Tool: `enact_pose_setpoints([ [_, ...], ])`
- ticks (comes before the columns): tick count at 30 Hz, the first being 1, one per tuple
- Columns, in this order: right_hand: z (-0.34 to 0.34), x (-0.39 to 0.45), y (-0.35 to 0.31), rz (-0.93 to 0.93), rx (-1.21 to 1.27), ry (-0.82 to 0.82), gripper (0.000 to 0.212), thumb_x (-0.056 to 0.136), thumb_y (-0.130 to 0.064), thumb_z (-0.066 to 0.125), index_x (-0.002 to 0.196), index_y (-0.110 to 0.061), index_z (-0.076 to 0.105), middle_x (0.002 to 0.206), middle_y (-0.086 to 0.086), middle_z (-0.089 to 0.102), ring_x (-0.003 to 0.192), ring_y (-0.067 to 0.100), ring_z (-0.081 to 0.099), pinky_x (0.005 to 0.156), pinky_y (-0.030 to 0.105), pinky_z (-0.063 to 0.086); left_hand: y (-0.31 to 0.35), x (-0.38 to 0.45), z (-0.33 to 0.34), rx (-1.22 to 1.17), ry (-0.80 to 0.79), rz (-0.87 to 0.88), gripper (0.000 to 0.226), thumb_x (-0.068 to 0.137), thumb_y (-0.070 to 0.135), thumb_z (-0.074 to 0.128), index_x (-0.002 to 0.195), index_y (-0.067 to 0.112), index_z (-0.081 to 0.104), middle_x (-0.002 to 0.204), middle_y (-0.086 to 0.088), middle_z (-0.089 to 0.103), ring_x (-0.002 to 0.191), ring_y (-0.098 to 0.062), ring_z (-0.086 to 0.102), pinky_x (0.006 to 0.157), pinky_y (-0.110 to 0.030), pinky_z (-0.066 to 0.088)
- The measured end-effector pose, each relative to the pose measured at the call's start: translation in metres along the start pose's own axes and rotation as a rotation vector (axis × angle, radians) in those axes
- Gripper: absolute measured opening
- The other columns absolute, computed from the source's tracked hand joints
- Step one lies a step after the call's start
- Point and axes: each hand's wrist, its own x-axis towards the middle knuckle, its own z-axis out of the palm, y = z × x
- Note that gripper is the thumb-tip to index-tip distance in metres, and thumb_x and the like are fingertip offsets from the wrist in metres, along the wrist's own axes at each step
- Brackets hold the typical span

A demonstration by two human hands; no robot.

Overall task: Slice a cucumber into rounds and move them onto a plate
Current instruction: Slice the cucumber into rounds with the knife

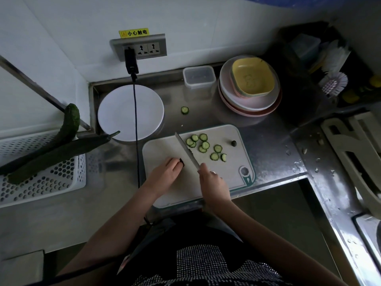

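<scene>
On the pale cutting board (165, 149) my left hand (165, 172) holds down a short dark cucumber stub (181, 161), mostly hidden under the fingers. My right hand (213, 182) grips the handle of a knife (186, 150), whose blade lies just right of the stub and points up-left. Several cucumber rounds (205, 145) lie scattered on the board right of the blade, with a dark cucumber end piece (233, 143) further right. One stray round (185, 110) sits on the steel counter. A white plate (121, 108) stands behind the board at the left.
Two whole cucumbers (61, 149) lie across a white perforated basket (41, 182) at left. A black cable (136, 131) runs from the wall socket over the plate. Stacked plates with yellow bowls (250, 87) and a clear lidded container (199, 76) stand behind; a sink area lies right.
</scene>
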Motion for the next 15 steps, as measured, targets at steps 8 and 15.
enact_pose_setpoints([
  [8,0.011,-0.007,-0.007,-0.065,-0.024,-0.027,0.017,0.103,-0.027,0.031,0.107,-0.012,0.038,0.085,0.017,0.064,0.073,0.037,0.063,0.059,0.039,0.047,0.004,0.002,-0.005,0.010,-0.004,-0.017,0.052,0.054,-0.004,0.085,0.101,-0.001,0.065,0.093,-0.011,0.058,0.092,-0.020,0.047,0.043,-0.027,0.050],
  [15,0.015,-0.011,-0.009,-0.062,-0.052,-0.031,0.019,0.104,-0.025,0.030,0.110,-0.010,0.040,0.089,0.018,0.065,0.078,0.037,0.064,0.058,0.037,0.041,0.006,0.006,-0.008,0.035,-0.029,-0.016,0.052,0.050,-0.003,0.087,0.097,0.001,0.065,0.092,-0.010,0.058,0.091,-0.020,0.046,0.045,-0.028,0.050],
])
